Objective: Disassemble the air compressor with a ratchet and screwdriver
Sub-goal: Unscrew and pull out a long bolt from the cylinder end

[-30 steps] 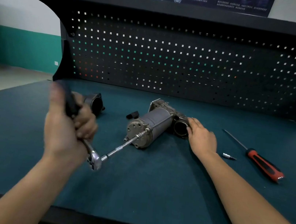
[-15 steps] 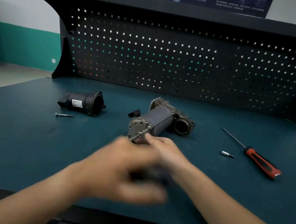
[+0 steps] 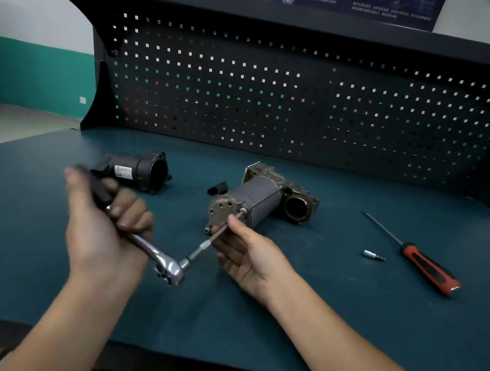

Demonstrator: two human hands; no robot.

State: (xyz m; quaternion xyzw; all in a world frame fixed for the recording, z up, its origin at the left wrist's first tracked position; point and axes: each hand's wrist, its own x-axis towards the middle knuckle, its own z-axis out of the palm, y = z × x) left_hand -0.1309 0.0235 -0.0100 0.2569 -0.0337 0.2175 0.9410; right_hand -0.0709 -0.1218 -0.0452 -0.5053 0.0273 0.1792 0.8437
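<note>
The grey air compressor (image 3: pixel 258 201) lies on the green bench mat, its round end cap facing me. My left hand (image 3: pixel 103 227) grips the black handle of the ratchet (image 3: pixel 169 266), whose head hangs near the middle of the mat. A long extension bar (image 3: pixel 213 241) runs from the ratchet head up to a bolt on the end cap. My right hand (image 3: pixel 246 255) pinches that bar just below the cap. A red and black screwdriver (image 3: pixel 425 266) lies at the right.
A detached black motor housing (image 3: pixel 135 169) lies at the back left. A small black part (image 3: pixel 218 188) sits behind the compressor. A loose socket bit (image 3: pixel 371 255) rests beside the screwdriver. A black pegboard (image 3: pixel 281 102) with a shelf closes the back.
My left hand swung the ratchet handle down toward me and back up to the left. My right hand left the compressor's right end and now pinches the extension bar.
</note>
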